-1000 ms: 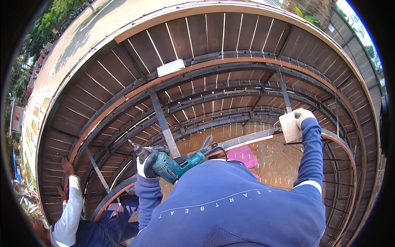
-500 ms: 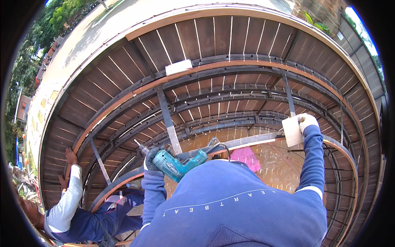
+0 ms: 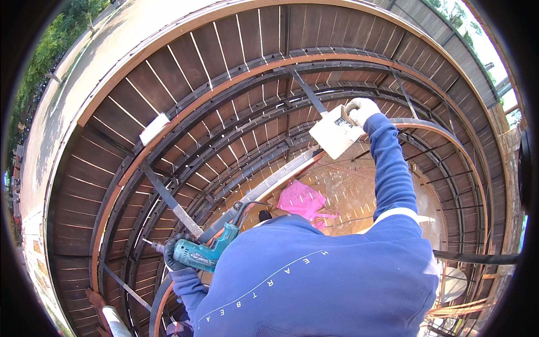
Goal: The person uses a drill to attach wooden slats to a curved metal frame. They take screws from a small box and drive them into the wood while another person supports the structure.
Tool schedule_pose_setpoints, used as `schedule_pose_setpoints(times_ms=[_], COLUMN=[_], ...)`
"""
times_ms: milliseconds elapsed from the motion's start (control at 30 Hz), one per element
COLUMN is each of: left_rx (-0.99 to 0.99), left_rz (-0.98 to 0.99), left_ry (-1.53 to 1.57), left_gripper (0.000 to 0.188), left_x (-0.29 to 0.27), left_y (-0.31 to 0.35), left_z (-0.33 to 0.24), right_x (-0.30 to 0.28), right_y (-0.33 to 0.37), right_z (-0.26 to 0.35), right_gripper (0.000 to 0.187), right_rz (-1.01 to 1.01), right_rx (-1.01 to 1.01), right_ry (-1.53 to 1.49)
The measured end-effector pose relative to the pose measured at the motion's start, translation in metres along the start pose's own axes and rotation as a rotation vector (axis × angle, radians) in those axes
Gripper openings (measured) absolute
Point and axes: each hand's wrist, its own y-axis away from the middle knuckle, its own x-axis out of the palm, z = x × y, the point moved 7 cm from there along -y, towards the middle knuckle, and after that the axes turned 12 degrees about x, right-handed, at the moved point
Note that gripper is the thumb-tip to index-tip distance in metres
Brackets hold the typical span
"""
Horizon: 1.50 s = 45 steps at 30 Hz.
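Note:
My left hand (image 3: 173,254), in a dark glove, is wrapped round a teal power drill (image 3: 205,254) at the lower left. The drill's thin bit points left, away from me. In a pale glove, my right hand (image 3: 362,111) grips the edge of a white box (image 3: 334,137) at arm's length. The box's open side shows small dark pieces inside, too small to name. Close beside it runs a curved metal rail (image 3: 275,178), and the drill is held just over that same rail.
Curved dark slats (image 3: 314,31) on tiered metal frames arc around me. A second white box (image 3: 154,129) rests on a brown rail (image 3: 193,101). Below lies a pink cloth or bag (image 3: 300,199). At the lower left edge, a co-worker's hand (image 3: 95,297) touches the framework.
The view has turned to the right, so the frames and second box sit farther left. The white box in my right hand has tilted and now shows its inside. Less of the co-worker shows.

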Motion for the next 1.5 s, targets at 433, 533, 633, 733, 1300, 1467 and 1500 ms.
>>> schedule_pose_setpoints(times_ms=[433, 533, 633, 733, 1300, 1467, 1500], left_rx=[0.058, 0.114, 0.178, 0.13, 0.263, 0.263, 0.258], left_rz=[0.044, 0.006, 0.151, 0.368, 0.43, 0.439, 0.438], left_ry=[-0.082, -0.149, -0.256, -0.516, -0.876, -0.884, -0.888], left_gripper=[0.031, 0.03, 0.028, 0.028, 0.028, 0.028, 0.029], left_x=[-0.025, -0.032, 0.021, 0.089, 0.136, 0.137, 0.136], left_y=[-0.005, -0.008, 0.0, 0.007, 0.053, 0.053, 0.053], left_z=[0.002, 0.0, -0.008, -0.004, -0.022, -0.022, -0.022], right_x=[0.021, 0.018, 0.04, 0.078, 0.154, 0.149, 0.149], right_y=[0.002, 0.031, 0.112, 0.193, 0.312, 0.313, 0.313], right_z=[0.022, 0.064, 0.168, 0.26, 0.376, 0.378, 0.379], right_gripper=[0.029, 0.037, 0.037, 0.043, 0.041, 0.041, 0.041], right_rz=[0.12, 0.17, 0.299, 0.492, 0.853, 0.773, 0.778], right_rx=[0.167, -0.019, -0.241, -0.328, -0.749, -0.903, -0.918], right_ry=[-0.209, -0.7, -0.932, -1.019, -0.837, -0.769, -0.725])
